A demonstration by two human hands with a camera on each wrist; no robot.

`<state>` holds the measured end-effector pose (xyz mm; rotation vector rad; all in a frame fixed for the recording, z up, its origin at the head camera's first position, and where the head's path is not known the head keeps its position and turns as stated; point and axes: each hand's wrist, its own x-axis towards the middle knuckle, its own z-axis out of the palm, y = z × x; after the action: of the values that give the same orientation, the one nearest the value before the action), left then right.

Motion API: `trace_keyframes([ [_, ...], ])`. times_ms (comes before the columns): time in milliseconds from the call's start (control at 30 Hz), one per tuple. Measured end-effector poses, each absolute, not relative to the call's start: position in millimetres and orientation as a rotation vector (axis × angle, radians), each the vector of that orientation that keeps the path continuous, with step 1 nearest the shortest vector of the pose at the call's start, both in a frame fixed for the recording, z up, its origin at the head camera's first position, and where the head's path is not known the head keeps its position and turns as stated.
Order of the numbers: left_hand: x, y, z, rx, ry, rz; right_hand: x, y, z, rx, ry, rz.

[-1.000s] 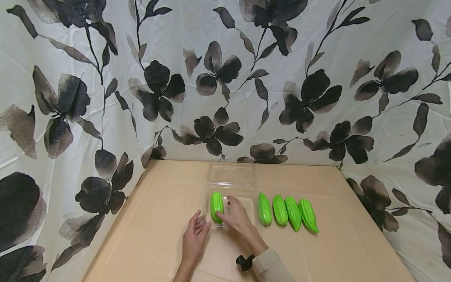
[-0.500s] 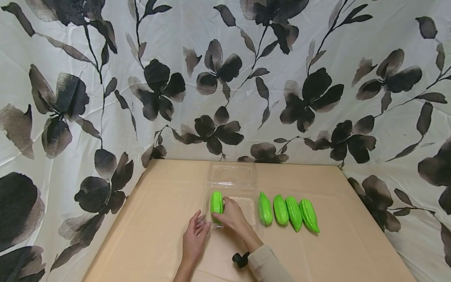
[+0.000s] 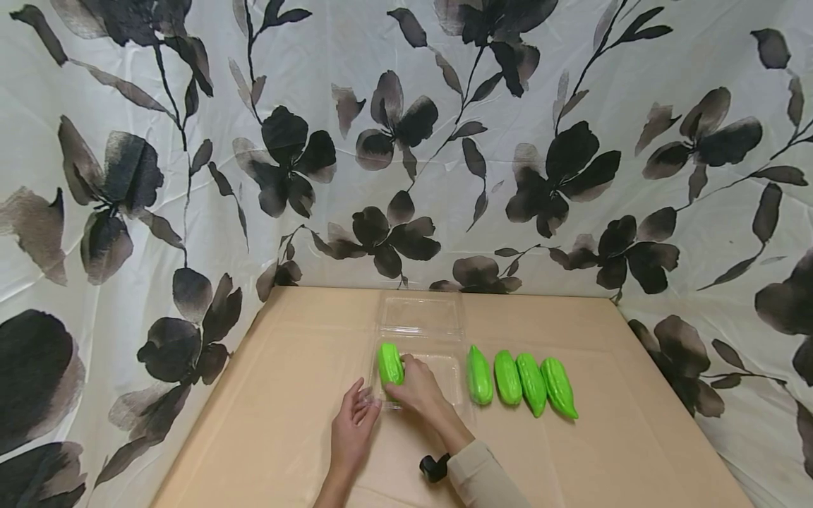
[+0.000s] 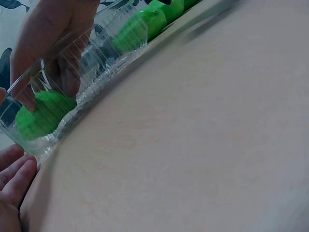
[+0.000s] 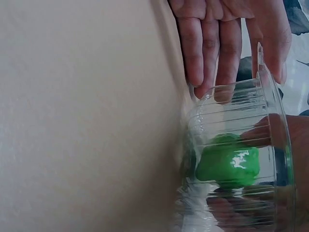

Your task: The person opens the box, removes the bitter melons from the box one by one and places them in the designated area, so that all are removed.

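A hinged clear plastic container (image 3: 448, 363) stands open, its lid (image 3: 420, 314) laid back at the far side. Inside, at the left, is a bright green ridged gourd (image 3: 389, 363), glossy and slightly tilted. My right hand (image 3: 422, 391) reaches into the container and grips this gourd, thumb at its near end and fingers along its right side. My left hand (image 3: 351, 427) holds the container's near left corner between thumb and fingers. Through the clear wall, the left wrist view shows the gourd (image 4: 43, 116) under the right hand (image 4: 50, 43).
Several more green gourds (image 3: 507, 377) lie in a row on the tan table (image 3: 279, 367), right of the container. A white cloth with dark flowers (image 3: 470, 190) hangs behind and at both sides. A black device (image 3: 435, 468) sits on the right wrist.
My right hand's fingers have moved in from beside the gourd and taken hold of it. The gourd's far end has shifted slightly left. The left hand stays at the corner.
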<state>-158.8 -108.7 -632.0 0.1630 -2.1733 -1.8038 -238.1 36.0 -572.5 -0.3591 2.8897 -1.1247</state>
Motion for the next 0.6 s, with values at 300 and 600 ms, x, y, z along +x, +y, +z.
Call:
trace_keyframes([
  [300,-159.2,-107.9,-632.5,0.175,-2.171,-1.789,-238.9,41.8,-561.8,-0.302,2.952,-1.185],
  [600,-160.0,-108.8,-631.8,0.160,-2.154,-1.807,-239.3,49.7,-547.5,-0.297,2.982,-1.208],
])
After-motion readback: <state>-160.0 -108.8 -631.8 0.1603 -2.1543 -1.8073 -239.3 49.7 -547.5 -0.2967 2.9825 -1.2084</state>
